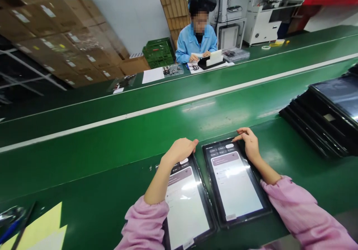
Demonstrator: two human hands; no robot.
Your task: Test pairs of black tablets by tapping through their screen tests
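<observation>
Two dark-framed tablets with lit screens lie side by side on the green bench. My left hand (182, 150) is over the top edge of the left tablet (186, 205); its fingers are mostly hidden behind the hand, so its grip is unclear. At the top right corner of the right tablet (236, 184), my right hand (248, 142) has its fingers apart and bent, with a fingertip near the upper edge of the screen. It holds nothing. Both tablets show a pale panel with a mauve band and dark buttons above.
A stack of dark tablets (321, 119) stands at the right. Yellow paper (46, 224) and a blue pen (10, 230) lie at the lower left. Across the raised green divider (125, 130), a person in blue (183, 41) sits handling items. Cardboard boxes (61, 41) are stacked behind.
</observation>
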